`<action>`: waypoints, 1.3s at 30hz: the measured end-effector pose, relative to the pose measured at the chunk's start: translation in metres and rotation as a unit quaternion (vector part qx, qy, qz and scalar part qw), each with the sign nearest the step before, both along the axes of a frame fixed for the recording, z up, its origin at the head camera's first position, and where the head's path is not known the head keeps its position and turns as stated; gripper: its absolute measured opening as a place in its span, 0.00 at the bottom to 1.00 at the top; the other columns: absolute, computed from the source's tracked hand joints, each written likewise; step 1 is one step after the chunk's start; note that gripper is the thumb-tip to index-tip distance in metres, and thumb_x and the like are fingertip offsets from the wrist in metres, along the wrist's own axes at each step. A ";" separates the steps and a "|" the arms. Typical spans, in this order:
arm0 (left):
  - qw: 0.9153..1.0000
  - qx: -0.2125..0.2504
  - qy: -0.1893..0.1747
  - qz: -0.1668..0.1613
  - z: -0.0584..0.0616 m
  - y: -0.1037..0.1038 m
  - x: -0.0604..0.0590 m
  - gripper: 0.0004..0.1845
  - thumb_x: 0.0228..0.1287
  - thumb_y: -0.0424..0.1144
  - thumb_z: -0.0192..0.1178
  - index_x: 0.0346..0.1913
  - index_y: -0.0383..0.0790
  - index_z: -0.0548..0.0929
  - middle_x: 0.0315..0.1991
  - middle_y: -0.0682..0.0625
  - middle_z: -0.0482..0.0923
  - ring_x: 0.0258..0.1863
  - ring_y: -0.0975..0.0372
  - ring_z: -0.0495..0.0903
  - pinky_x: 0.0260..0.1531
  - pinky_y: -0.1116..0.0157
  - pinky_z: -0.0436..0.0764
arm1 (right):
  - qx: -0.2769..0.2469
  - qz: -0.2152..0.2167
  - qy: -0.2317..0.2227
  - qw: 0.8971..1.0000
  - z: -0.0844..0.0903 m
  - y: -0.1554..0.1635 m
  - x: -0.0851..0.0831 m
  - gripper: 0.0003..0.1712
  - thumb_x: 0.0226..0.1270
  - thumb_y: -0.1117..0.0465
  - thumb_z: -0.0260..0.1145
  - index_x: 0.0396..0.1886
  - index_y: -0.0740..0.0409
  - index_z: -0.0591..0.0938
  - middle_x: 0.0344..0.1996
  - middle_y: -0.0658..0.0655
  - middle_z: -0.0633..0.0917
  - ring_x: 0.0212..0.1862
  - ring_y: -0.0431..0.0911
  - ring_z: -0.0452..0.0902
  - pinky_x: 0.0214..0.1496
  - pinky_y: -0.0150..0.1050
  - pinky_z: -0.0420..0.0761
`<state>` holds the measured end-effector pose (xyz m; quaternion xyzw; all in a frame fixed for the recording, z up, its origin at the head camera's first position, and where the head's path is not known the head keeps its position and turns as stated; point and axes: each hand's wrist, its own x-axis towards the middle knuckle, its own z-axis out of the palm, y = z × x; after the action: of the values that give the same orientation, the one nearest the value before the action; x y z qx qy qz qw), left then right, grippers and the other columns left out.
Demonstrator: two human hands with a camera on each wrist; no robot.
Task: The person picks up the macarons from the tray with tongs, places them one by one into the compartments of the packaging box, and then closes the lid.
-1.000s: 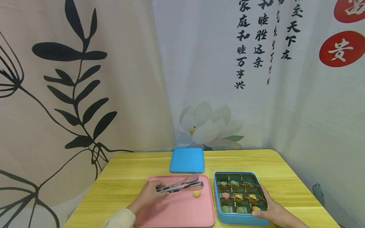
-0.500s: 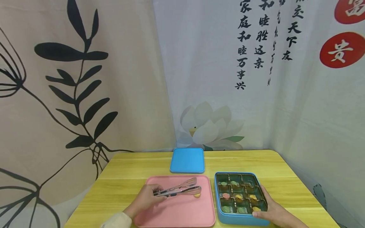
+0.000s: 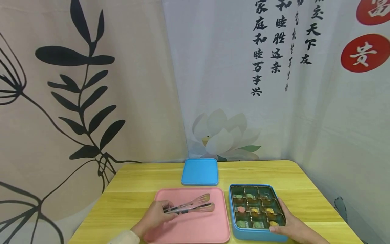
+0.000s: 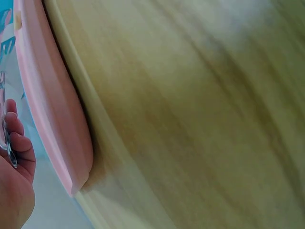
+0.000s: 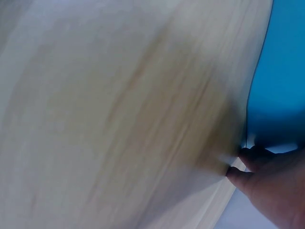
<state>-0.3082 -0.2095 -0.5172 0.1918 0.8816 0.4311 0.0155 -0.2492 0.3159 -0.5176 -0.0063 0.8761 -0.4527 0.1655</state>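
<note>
Head view. Left hand (image 3: 155, 215) grasps the handle end of a pair of tongs (image 3: 190, 206), fingers curled round it; the tongs reach away from the hand to its right, over a pink tray (image 3: 189, 230), w/ the two tips close together, upper tip a little apart from the lower. Whether anything sits between the tips cannot be told (too small). Right hand (image 3: 292, 227) lies at the near right corner of a blue box (image 3: 233, 227), thumb along the near rim and fingers up the right wall, so it holds the box by that corner. The box stands just right of the tray, between the two hands, w/ nine compartments holding small green, pink and yellow sweets (image 3: 254, 210). Beyond the left hand's tongs, at the far side of the wooden table (image 3: 134, 189), lies a blue lid (image 3: 199, 171), apart from the tray.

Left wrist view. Blurred. Left hand (image 4: 14, 186) at lower left edge, fingers curled on a thin metal strip of the tongs (image 4: 8, 152); the pink tray's rim (image 4: 57, 114) runs just beside it on the table (image 4: 200, 119).

Right wrist view. Blurred. Right hand (image 5: 271, 183) at lower right, fingertips (image 5: 238, 172) against the blue box (image 5: 281, 81) where it meets the table (image 5: 119, 119).
</note>
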 end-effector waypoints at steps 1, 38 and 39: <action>1.000 0.000 0.002 -0.001 -0.001 0.000 0.000 0.13 0.51 0.46 0.76 0.35 0.44 0.85 0.25 0.57 0.78 0.22 0.67 0.74 0.21 0.69 0.75 | -0.001 0.001 0.000 1.000 0.000 0.000 0.000 0.67 0.66 0.45 0.69 0.76 0.66 0.28 0.68 0.88 0.44 0.55 0.76 0.71 0.49 0.67 0.74; 1.000 -0.013 0.020 0.011 -0.009 0.003 0.006 0.10 0.51 0.44 0.76 0.31 0.45 0.86 0.24 0.59 0.79 0.22 0.68 0.72 0.21 0.70 0.74 | -0.002 0.005 0.002 1.000 -0.001 0.000 0.000 0.68 0.65 0.44 0.69 0.76 0.67 0.28 0.68 0.88 0.42 0.55 0.77 0.71 0.48 0.66 0.74; 1.000 -0.013 0.020 0.011 -0.008 0.003 0.007 0.09 0.52 0.44 0.76 0.31 0.45 0.86 0.24 0.59 0.79 0.21 0.68 0.72 0.20 0.70 0.74 | 0.000 0.005 0.002 1.000 -0.001 0.000 0.000 0.68 0.65 0.44 0.69 0.76 0.67 0.28 0.68 0.88 0.42 0.56 0.77 0.70 0.49 0.67 0.74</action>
<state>-0.3015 -0.2067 -0.5257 0.1902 0.8893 0.4159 -0.0041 -0.2495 0.3159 -0.5189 -0.0118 0.8766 -0.4515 0.1659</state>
